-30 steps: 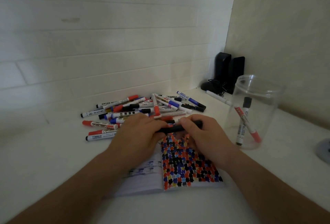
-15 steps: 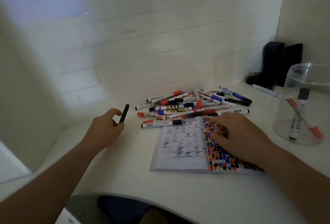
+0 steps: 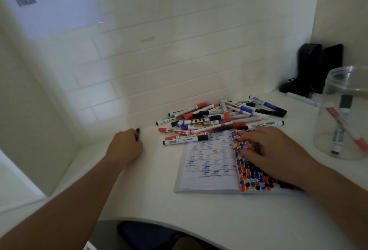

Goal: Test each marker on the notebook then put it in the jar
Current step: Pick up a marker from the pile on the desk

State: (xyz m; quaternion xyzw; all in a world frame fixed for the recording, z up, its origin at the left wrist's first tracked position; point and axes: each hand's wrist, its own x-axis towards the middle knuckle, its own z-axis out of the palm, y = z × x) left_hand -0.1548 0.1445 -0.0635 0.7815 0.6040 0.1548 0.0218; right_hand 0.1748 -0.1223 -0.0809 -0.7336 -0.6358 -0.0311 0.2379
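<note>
An open notebook (image 3: 209, 162) lies on the white table, its right page filled with coloured blots. My right hand (image 3: 272, 154) rests on that page with fingers curled down over a black marker that is mostly hidden. Far to the left, my left hand (image 3: 124, 147) sits low over the table, pinching a small black cap (image 3: 137, 132). A pile of markers (image 3: 219, 118) lies just behind the notebook. At the right stands a clear plastic jar (image 3: 322, 130) holding a black-capped marker (image 3: 341, 126) and a red-capped marker (image 3: 356, 138).
Two black boxes with a cable (image 3: 318, 68) stand in the back right corner, and a single white marker (image 3: 302, 99) lies in front of them. A tiled wall runs behind the pile. A side panel (image 3: 29, 110) closes the left. The table's curved front edge (image 3: 159, 219) is near me.
The two hands pulled the black marker apart over the notebook. My left hand carried the cap off to the left and lowered it toward the table; my right hand stayed on the right page.
</note>
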